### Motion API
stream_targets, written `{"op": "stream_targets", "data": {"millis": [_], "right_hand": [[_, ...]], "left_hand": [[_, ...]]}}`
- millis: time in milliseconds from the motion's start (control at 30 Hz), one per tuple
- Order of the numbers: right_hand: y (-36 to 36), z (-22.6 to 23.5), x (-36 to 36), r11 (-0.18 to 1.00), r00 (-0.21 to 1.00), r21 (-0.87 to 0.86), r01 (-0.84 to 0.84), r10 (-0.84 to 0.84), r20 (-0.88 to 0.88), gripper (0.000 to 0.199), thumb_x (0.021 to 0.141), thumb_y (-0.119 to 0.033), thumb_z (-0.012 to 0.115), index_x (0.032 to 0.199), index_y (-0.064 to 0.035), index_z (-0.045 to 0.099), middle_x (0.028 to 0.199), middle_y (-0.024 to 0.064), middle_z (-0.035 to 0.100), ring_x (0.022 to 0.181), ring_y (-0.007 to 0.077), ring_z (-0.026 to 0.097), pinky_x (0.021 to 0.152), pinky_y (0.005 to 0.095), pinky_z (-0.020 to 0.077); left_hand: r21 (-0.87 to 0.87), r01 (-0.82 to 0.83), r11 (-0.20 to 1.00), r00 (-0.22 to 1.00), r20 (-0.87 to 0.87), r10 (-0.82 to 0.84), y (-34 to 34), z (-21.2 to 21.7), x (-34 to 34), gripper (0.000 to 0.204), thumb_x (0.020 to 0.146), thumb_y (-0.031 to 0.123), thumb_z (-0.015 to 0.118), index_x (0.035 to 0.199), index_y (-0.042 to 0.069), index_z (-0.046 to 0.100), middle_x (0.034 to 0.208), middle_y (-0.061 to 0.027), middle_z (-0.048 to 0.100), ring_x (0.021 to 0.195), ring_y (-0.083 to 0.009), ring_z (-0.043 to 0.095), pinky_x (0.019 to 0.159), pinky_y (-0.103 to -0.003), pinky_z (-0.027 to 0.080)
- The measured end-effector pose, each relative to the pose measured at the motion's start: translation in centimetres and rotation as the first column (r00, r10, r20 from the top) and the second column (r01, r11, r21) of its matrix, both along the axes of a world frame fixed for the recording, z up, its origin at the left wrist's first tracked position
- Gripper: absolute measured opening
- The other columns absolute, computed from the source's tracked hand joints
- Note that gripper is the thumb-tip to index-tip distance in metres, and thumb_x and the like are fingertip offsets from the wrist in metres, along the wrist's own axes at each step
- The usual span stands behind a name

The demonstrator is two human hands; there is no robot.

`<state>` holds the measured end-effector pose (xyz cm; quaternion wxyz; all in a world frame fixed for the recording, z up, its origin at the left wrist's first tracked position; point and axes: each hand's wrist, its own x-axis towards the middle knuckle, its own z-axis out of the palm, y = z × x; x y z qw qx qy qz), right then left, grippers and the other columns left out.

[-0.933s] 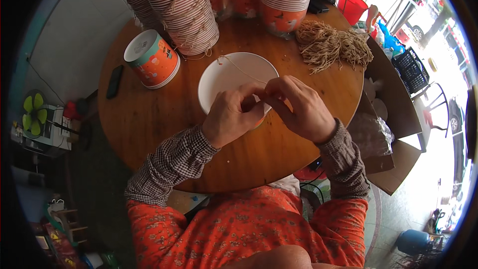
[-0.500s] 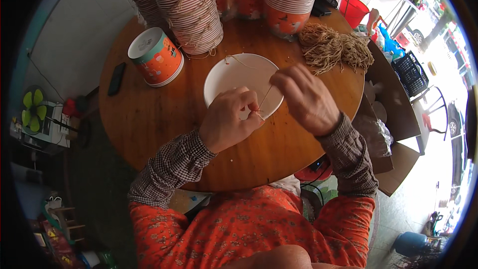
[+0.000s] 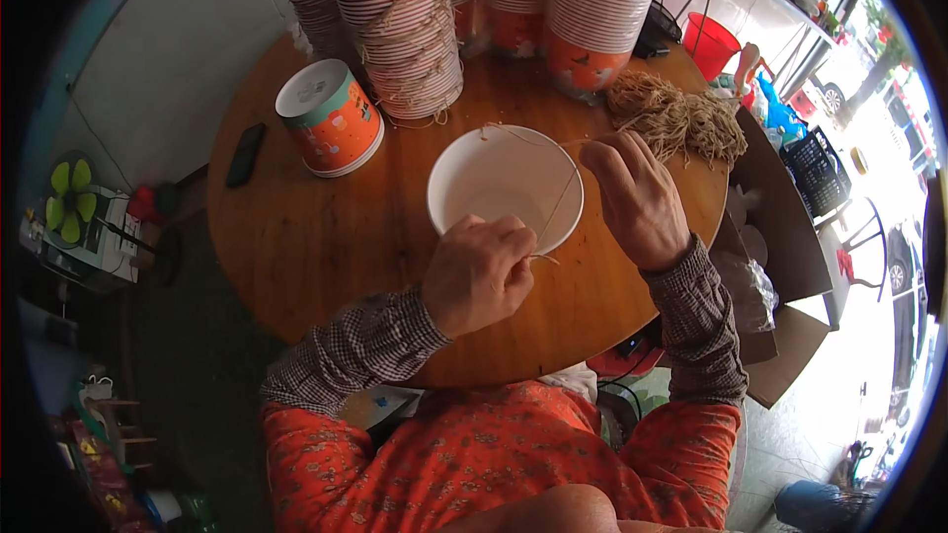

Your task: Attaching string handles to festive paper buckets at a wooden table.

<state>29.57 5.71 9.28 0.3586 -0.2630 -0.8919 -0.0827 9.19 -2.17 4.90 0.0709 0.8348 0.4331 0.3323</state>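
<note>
A wide paper tub [image 3: 484, 176] with a white inside stands with its mouth up in front of me. A thin tan string [image 3: 559, 201] stretches slantwise over its near right side, between my two hands. My left hand [image 3: 479, 274] is closed in a pinch on the string at the tub's near rim, where a short loose end sticks out. Beyond the tub's right rim, my right hand [image 3: 640, 199] is closed on the other end, its fingertips partly hidden. More string lies across the tub's far rim.
Tall stacks of orange-and-white tubs [image 3: 410, 49] stand at the back, one with strings hanging from it. An upturned orange tub [image 3: 341, 133] and a black phone [image 3: 246, 155] lie left. A bundle of tan strings [image 3: 681, 118] rests at right, near an open cardboard box [image 3: 780, 227].
My hands have drawn apart, and a longer, straight piece of string now spans between them. The left hand has come slightly nearer to me. The whole view has shifted a little.
</note>
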Motion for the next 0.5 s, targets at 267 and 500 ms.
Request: {"op": "stream_targets", "data": {"millis": [267,500], "right_hand": [[-1.7,-4.8,2.9,0.951,0.974,-0.21,0.227,-0.227,0.026,0.024,0.077,0.003,0.053,0.099,-0.0032,0.058,0.091,0.0139,0.053,0.086,0.033,0.056,0.069,0.0405,0.0486],[1.0,-11.2,2.1,0.227,0.772,-0.836,-0.5,-0.322,-0.549,0.031,0.09,0.001,0.048,0.12,0.0029,0.055,0.103,0.0077,0.064,0.082,0.0195,0.064,0.07,0.0318,0.0526]], "left_hand": [[0.217,-0.038,0.976,0.995,-0.085,0.058,-0.6,-2.4,-0.6,0.021,0.078,0.008,0.07,0.097,0.008,0.062,0.084,-0.0028,0.062,0.077,-0.0201,0.062,0.07,-0.034,0.044],[0.29,0.025,0.957,0.998,-0.066,-0.006,-0.4,-2.6,-1.4,0.019,0.081,0.008,0.07,0.099,0.01,0.065,0.081,0.0004,0.064,0.074,-0.0146,0.061,0.074,-0.033,0.044]]}}
